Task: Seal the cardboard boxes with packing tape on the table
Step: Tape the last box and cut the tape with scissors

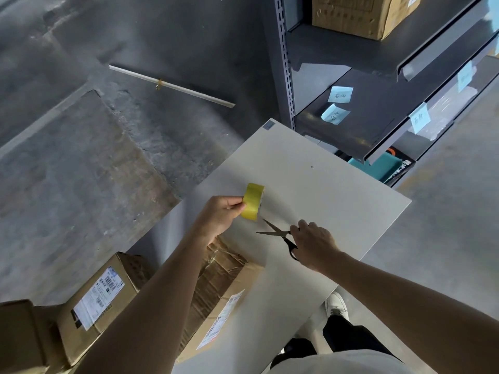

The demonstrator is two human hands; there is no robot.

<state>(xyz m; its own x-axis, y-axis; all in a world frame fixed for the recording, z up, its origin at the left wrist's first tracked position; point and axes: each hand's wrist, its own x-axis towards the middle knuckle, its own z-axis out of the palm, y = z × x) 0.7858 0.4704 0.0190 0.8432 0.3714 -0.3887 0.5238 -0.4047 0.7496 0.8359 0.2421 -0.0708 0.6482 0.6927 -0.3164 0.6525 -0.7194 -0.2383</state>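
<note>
While the left hand (219, 215) pinches the yellow tape roll (253, 202) above the tabletop (324, 190) near its left edge, the right hand (314, 244) has its fingers (306, 225) curled round the scissors (275, 233), blades apart. A creased cardboard box (216, 287) lies at the near left edge, contents not visible.

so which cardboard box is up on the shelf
The box at the top right, resting on the grey metal shelf. The crumpled box and the barcode-labelled box sit low at the lower left.
</note>
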